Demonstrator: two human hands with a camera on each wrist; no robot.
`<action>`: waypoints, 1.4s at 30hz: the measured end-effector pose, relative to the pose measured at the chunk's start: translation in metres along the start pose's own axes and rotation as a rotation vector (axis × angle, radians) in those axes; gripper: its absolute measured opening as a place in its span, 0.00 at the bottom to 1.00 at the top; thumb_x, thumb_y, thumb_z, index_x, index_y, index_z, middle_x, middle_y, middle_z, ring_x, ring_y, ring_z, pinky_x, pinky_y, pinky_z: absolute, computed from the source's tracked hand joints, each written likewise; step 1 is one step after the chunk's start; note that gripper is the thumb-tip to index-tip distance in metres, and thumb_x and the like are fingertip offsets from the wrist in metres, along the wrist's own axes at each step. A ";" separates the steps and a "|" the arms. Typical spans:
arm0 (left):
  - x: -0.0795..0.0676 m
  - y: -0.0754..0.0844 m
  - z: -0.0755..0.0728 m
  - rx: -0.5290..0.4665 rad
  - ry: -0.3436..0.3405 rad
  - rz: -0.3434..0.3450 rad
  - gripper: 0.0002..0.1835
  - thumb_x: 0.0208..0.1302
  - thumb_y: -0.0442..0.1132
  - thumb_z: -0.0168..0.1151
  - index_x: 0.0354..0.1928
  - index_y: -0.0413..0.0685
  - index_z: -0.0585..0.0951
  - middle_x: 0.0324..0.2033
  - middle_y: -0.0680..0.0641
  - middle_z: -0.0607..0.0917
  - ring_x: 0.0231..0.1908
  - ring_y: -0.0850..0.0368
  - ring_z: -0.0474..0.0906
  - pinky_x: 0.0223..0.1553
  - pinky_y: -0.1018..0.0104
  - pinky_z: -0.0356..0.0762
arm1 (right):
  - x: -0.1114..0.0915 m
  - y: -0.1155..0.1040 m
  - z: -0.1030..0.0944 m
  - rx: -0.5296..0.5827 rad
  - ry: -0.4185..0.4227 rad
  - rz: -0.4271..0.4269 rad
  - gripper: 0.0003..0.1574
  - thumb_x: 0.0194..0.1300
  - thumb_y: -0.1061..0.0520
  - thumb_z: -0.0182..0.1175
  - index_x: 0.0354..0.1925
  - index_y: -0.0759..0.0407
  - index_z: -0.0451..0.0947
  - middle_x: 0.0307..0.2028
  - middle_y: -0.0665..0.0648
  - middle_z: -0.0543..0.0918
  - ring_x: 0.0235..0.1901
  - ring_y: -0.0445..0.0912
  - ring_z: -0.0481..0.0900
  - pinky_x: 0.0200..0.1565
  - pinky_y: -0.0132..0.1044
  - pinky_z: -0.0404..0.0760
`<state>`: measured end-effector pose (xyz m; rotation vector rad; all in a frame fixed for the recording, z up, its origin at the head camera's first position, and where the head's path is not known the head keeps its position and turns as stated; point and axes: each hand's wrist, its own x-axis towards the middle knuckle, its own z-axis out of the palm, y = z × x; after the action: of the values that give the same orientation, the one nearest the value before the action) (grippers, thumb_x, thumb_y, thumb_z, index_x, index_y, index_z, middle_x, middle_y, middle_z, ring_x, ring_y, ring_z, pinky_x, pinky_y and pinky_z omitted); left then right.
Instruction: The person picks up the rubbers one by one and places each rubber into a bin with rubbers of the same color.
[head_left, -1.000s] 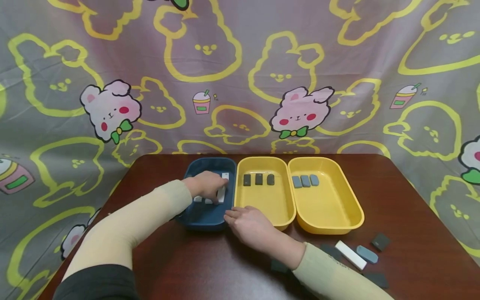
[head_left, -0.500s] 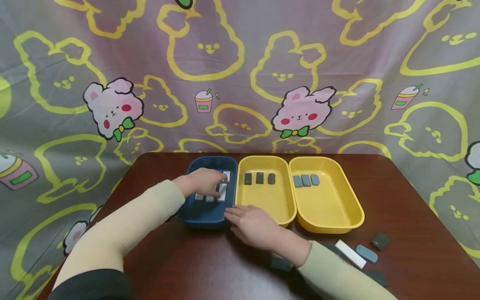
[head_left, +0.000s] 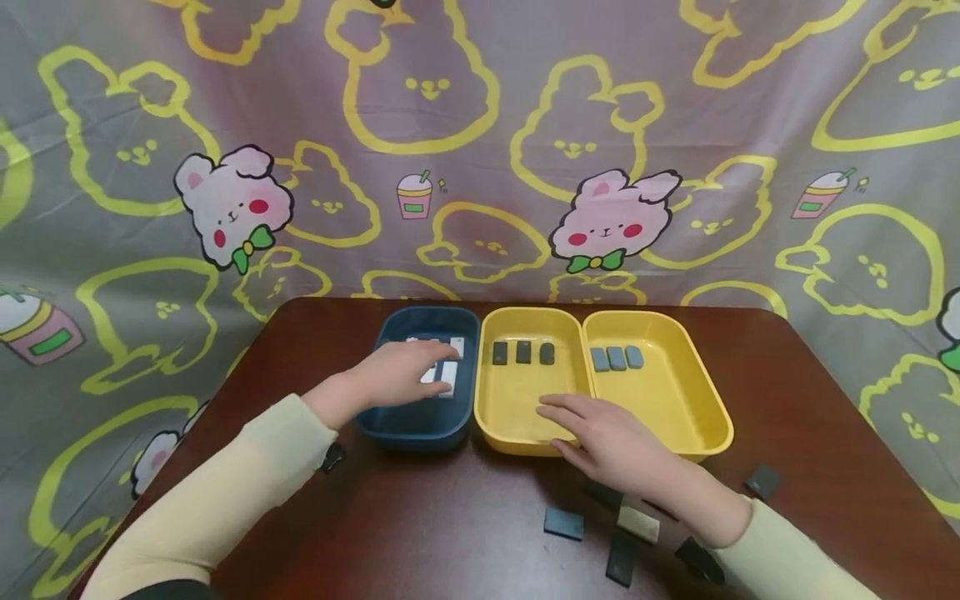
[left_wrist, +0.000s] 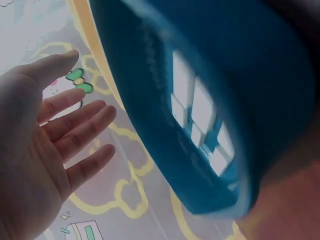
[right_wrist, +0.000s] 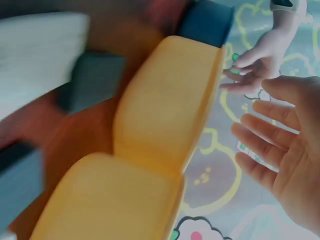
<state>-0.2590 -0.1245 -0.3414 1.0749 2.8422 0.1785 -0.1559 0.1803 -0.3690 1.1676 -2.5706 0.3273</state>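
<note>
My left hand (head_left: 393,375) hovers over the blue tray (head_left: 416,440), fingers extended and holding nothing. White rectangular blocks (head_left: 447,381) lie in rows inside that tray, partly hidden by the hand; the left wrist view shows the relaxed fingers (left_wrist: 82,167) apart from the tray wall. Above the near edge of the middle yellow tray (head_left: 517,412) is my right hand (head_left: 626,446), with spread fingers and nothing in them. Dark grey blocks (head_left: 523,352) stand in a row in the middle tray. Blue-grey blocks (head_left: 617,358) line up in the right yellow tray (head_left: 675,408).
Loose blocks lie on the brown table at front right: a blue-grey block (head_left: 564,523), a pale block (head_left: 638,524) and several dark ones, including a dark block (head_left: 763,481) farther right. A patterned cloth (head_left: 480,150) hangs behind the table.
My right hand has left the near corner between the blue and middle trays and moved right. My left hand has drawn back slightly from the white blocks, revealing more loose blocks at front right.
</note>
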 end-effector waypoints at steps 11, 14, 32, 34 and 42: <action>-0.013 0.039 0.013 -0.048 0.160 0.116 0.26 0.63 0.53 0.65 0.61 0.53 0.76 0.56 0.53 0.79 0.55 0.59 0.74 0.55 0.60 0.73 | -0.042 -0.010 0.016 0.128 -0.111 -0.207 0.23 0.58 0.58 0.69 0.53 0.54 0.79 0.51 0.50 0.79 0.47 0.41 0.79 0.46 0.39 0.80; -0.013 0.045 0.015 -0.041 0.193 0.163 0.25 0.64 0.52 0.64 0.60 0.52 0.76 0.56 0.52 0.79 0.55 0.58 0.74 0.55 0.61 0.73 | -0.047 -0.013 0.023 0.128 -0.221 -0.218 0.27 0.60 0.58 0.67 0.58 0.53 0.77 0.56 0.52 0.78 0.53 0.44 0.77 0.50 0.43 0.78; -0.009 0.060 0.034 -0.017 0.162 0.198 0.28 0.64 0.56 0.62 0.62 0.51 0.75 0.61 0.50 0.75 0.60 0.56 0.70 0.60 0.58 0.68 | -0.042 -0.021 0.039 -0.035 -0.366 -0.294 0.22 0.67 0.59 0.58 0.59 0.50 0.77 0.56 0.49 0.78 0.53 0.44 0.76 0.49 0.41 0.78; -0.008 0.062 0.037 0.002 0.151 0.212 0.29 0.64 0.58 0.61 0.63 0.51 0.75 0.62 0.50 0.75 0.61 0.55 0.69 0.62 0.58 0.65 | -0.042 -0.022 0.038 -0.029 -0.345 -0.291 0.21 0.66 0.60 0.59 0.57 0.52 0.77 0.53 0.49 0.79 0.52 0.43 0.76 0.48 0.41 0.78; -0.001 0.070 0.047 0.027 0.087 0.239 0.36 0.61 0.61 0.63 0.66 0.51 0.71 0.66 0.48 0.70 0.65 0.53 0.63 0.66 0.52 0.57 | -0.044 -0.017 0.028 0.067 -0.261 -0.223 0.24 0.56 0.64 0.66 0.53 0.55 0.79 0.46 0.48 0.79 0.42 0.39 0.78 0.43 0.37 0.80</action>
<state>-0.2063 -0.0693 -0.3774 1.4456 2.7901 0.2106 -0.1200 0.1908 -0.4100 1.6008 -2.6247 0.2244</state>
